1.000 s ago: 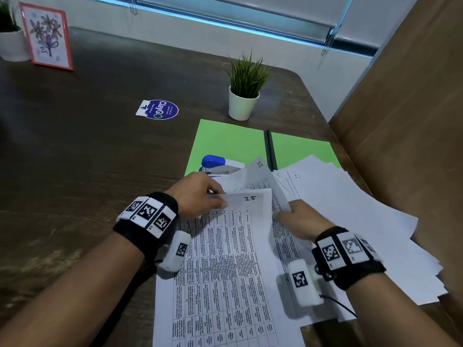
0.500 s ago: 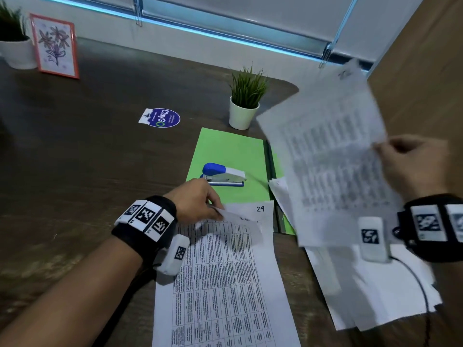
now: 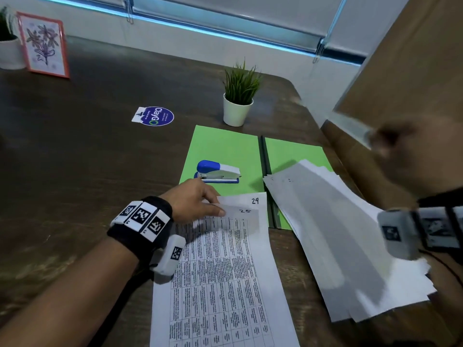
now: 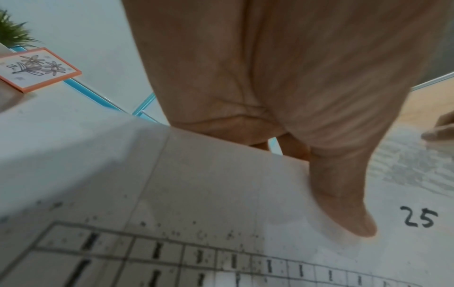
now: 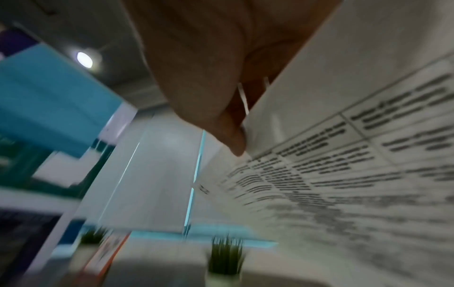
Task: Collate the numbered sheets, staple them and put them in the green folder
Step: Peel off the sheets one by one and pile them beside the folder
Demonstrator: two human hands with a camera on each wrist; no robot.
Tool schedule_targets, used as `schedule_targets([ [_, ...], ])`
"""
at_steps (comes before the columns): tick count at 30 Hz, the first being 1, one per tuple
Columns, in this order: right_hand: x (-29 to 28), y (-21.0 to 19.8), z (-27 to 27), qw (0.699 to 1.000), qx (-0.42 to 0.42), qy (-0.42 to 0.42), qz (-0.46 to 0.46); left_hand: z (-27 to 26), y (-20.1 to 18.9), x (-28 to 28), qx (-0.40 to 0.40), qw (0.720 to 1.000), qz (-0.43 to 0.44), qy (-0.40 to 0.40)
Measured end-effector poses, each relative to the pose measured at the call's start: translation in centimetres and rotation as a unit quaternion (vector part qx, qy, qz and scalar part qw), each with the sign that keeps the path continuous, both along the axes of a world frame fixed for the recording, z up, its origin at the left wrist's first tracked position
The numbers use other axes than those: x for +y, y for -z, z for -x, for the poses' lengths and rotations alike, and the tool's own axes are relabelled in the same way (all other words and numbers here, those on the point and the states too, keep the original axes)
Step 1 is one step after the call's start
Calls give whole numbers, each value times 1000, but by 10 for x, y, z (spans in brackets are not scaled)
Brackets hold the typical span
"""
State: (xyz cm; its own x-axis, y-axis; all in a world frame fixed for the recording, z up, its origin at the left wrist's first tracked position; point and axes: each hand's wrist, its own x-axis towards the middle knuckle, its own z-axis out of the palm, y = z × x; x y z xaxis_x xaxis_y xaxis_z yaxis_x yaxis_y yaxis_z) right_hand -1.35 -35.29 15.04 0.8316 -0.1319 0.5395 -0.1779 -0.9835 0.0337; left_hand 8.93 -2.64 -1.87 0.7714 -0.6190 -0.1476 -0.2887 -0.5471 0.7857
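Sheet 25 (image 3: 225, 271) lies on top of sheet 24 (image 3: 255, 201) near the table's front. My left hand (image 3: 218, 209) pinches sheet 25's top edge, thumb (image 4: 353, 223) on top and fingers under the lifted edge. My right hand (image 3: 398, 151), blurred and raised at the right, pinches a printed sheet (image 5: 343, 155), which in the head view shows only as a pale streak (image 3: 350, 128). Several sheets lie fanned face-down in a pile (image 3: 338, 234) across the right flap of the open green folder (image 3: 225, 146). A blue and white stapler (image 3: 218, 171) rests on the left flap.
A small potted plant (image 3: 238, 101) stands just behind the folder. A round purple sticker (image 3: 155, 116) is on the dark table (image 3: 87, 171). A framed flower picture (image 3: 42, 46) and another pot (image 3: 7, 53) stand far left. A wooden panel (image 3: 413, 71) rises on the right.
My right hand pulled a sheet out from between the piles, lifted it and swung it right. My left hand stayed on sheet 25's top edge. Sheet 24 now shows beneath.
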Motion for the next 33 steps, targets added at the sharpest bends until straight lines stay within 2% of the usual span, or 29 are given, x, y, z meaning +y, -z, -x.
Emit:
schedule_targets([
  [3, 23, 56, -3, 986, 132, 23, 96, 1, 0, 0, -11, 1000, -3, 5],
  [6, 29, 105, -5, 952, 273, 43, 130, 1, 0, -1, -16, 1000, -5, 4],
  [8, 28, 127, -6, 936, 321, 41, 136, 1, 0, 0, -15, 1000, 0, 4],
  [11, 25, 139, -16, 931, 350, 55, 92, 0, 2, 0, -18, 1000, 7, 6],
  [14, 13, 149, -28, 925, 370, 86, 4, 0, 2, 0, -16, 1000, 6, 6],
  [18, 2, 165, -31, 892, 422, 100, -128, 3, -3, -1, -13, 1000, 16, 7],
  [19, 4, 165, -30, 891, 421, 94, -141, 3, -4, -1, -13, 1000, 19, 6],
  [21, 11, 162, -29, 917, 359, 54, -165, 2, -4, -2, -13, 1000, 23, -5],
  [22, 18, 161, -28, 928, 312, 23, -204, 1, -3, -2, -13, 1000, 25, -13],
  [23, 26, 162, -26, 925, 274, -11, -265, 1, -2, -2, -12, 999, 26, -20],
  [25, 47, 168, -24, 877, 244, -70, -407, 3, -1, -3, -11, 999, 26, -25],
  [27, 64, 178, -22, 829, 237, -98, -498, 4, -1, -3, -10, 999, 28, -24],
  [33, 76, 197, -23, 819, 133, -95, -549, 3, 2, -2, -15, 1000, 17, -11],
])
